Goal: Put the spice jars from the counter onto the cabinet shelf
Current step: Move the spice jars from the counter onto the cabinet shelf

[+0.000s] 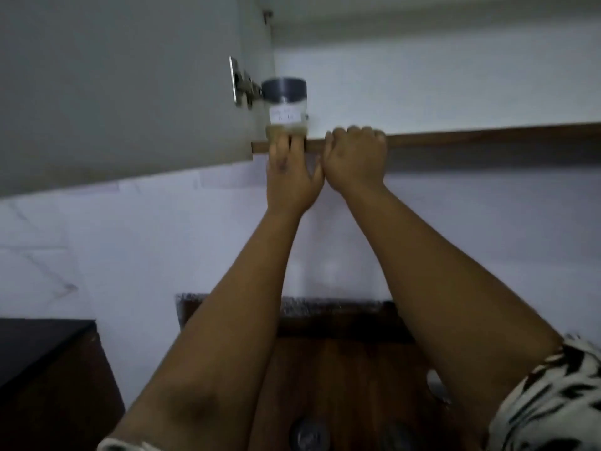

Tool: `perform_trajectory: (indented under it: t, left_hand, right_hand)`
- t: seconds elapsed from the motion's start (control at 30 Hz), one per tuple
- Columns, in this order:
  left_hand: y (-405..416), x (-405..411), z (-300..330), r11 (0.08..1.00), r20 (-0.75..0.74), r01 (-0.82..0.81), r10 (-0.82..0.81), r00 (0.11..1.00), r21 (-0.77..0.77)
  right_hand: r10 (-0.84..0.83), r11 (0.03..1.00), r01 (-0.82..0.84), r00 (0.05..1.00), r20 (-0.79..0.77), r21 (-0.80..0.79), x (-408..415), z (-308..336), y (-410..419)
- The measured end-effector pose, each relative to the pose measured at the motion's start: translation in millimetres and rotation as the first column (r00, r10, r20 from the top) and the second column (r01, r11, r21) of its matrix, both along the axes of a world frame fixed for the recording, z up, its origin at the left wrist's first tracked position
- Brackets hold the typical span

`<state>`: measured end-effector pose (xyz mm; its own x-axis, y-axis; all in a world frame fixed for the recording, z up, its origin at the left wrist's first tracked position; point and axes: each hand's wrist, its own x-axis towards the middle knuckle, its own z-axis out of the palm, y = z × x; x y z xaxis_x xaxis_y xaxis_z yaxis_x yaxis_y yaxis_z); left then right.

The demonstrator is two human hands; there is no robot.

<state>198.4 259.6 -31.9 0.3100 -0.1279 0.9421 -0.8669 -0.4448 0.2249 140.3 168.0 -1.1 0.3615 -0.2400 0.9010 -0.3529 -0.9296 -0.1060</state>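
A clear spice jar [286,109] with a grey lid, a white label and pale contents stands at the left end of the cabinet shelf [487,138], beside the door hinge. My left hand [292,177] reaches up with straight fingers that touch the jar's base at the shelf's front edge. To its right, my right hand [354,161] curls its fingers over the shelf's front edge. Far below, the grey lids of two more jars [309,431] show dimly on the wooden counter [341,369] between my forearms.
The open cabinet door [113,92] hangs at the left, its metal hinge [244,84] close to the jar. The shelf runs on to the right. A white tiled wall lies under the cabinet. A dark block [39,353] stands at lower left.
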Motion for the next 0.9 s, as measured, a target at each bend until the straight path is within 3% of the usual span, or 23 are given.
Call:
perform_trajectory:
  t: [0.17, 0.27, 0.33, 0.47, 0.57, 0.63, 0.67, 0.77, 0.83, 0.9]
  left_hand:
    - [18.3, -6.9, -42.5, 0.944, -0.128, 0.149, -0.116, 0.985, 0.295]
    - [31.1, -17.0, -101.0, 0.923, -0.267, 0.262, -0.186, 0.946, 0.283]
    - [40.1, -22.0, -148.9, 0.925, -0.37, 0.28, -0.175, 0.912, 0.255]
    - [56.8, -29.1, -243.5, 0.934, -0.708, 0.29, -0.059, 0.704, 0.211]
    - [71.0, -39.3, -306.7, 0.934, -0.862, 0.287, 0.04, 0.505, 0.212]
    - [80.7, -45.7, -339.4, 0.923, -0.913, 0.309, 0.091, 0.398, 0.227]
    - [84.9, -48.1, -353.2, 0.918, -0.927, 0.314, 0.125, 0.355, 0.244]
    - [97.6, -49.9, -387.3, 0.899, -0.928, 0.297, 0.238, 0.288, 0.322]
    - [107.1, -49.0, -402.0, 0.859, -0.901, 0.318, 0.306, 0.308, 0.401]
    - [118.1, -49.1, -411.7, 0.874, -0.92, 0.322, 0.283, 0.271, 0.364]
  right_hand:
    - [0.133, 0.989, -0.132, 0.991, -0.005, 0.06, -19.7, -37.1, -2.6]
    - [0.204, 0.961, -0.202, 0.979, 0.005, 0.191, -32.2, -88.7, 2.1]
    - [0.27, 0.912, -0.232, 0.96, -0.069, 0.339, -38.0, -136.7, 7.6]
    - [0.31, 0.834, -0.084, 0.889, -0.338, 0.545, -49.9, -242.5, 17.5]
    - [0.251, 0.886, 0.07, 0.761, -0.598, 0.459, -58.0, -321.1, 26.7]
    - [0.216, 0.95, 0.05, 0.609, -0.763, 0.309, -57.1, -365.3, 40.1]
    - [0.257, 0.952, 0.006, 0.534, -0.805, 0.307, -56.7, -384.2, 49.6]
    - [0.448, 0.879, -0.019, 0.372, -0.813, 0.476, -57.3, -424.9, 77.8]
    - [0.473, 0.859, 0.045, 0.317, -0.822, 0.511, -55.3, -442.1, 85.6]
    - [0.466, 0.854, 0.1, 0.289, -0.836, 0.511, -50.7, -455.3, 85.7]
